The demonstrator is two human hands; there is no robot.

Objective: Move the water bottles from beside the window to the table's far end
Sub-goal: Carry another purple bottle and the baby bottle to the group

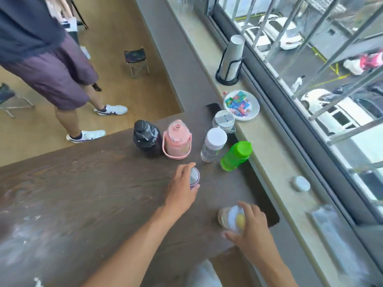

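Observation:
My left hand (182, 189) wraps around a small purple bottle (194, 178) with a white cap, standing mid-table. My right hand (251, 230) grips a clear bottle (228, 219) with a white and yellow top near the table's window-side edge. Toward the far end of the dark wooden table (83, 193) stand a black bottle (146, 137), a pink jug (177, 139) with a handle, a clear bottle with a white cap (213, 145), a green bottle (237, 155) and a grey-lidded bottle (223, 121).
The window ledge (269, 141) holds a plate of coloured sweets (241, 105), a stack of paper cups in a holder (231, 59) and a small white case (301, 183). A person (51, 69) stands on the floor past the table's far edge, near a folding stool (136, 61).

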